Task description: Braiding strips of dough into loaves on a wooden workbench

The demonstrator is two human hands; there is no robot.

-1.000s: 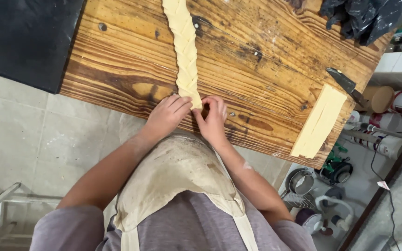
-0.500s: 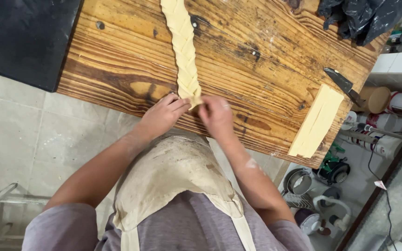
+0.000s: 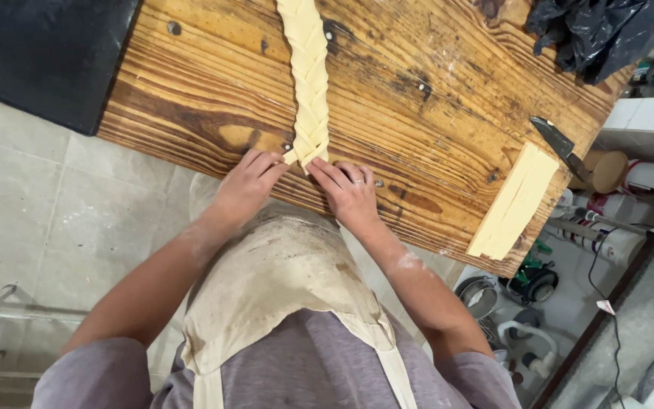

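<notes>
A long braid of pale yellow dough (image 3: 309, 76) runs down the middle of a wooden table (image 3: 191, 106) towards me. My left hand (image 3: 247, 182) pinches a loose strand at the braid's near end. My right hand (image 3: 350, 193), with a ring on one finger, holds the strand tips on the other side of that end. Both hands rest at the table's near edge, above my flour-stained apron (image 3: 281, 280).
A flat rectangle of dough (image 3: 515, 203) cut into strips lies at the table's right corner, with a knife (image 3: 562, 148) beside it. A black plastic bag (image 3: 592, 30) sits at the far right. A dark surface (image 3: 32, 53) adjoins the table's left. Tools and containers (image 3: 539, 280) crowd the floor below right.
Both hands have stayed at the braid's near end, shifting strands; the fingers have spread slightly apart on either side of the tip.
</notes>
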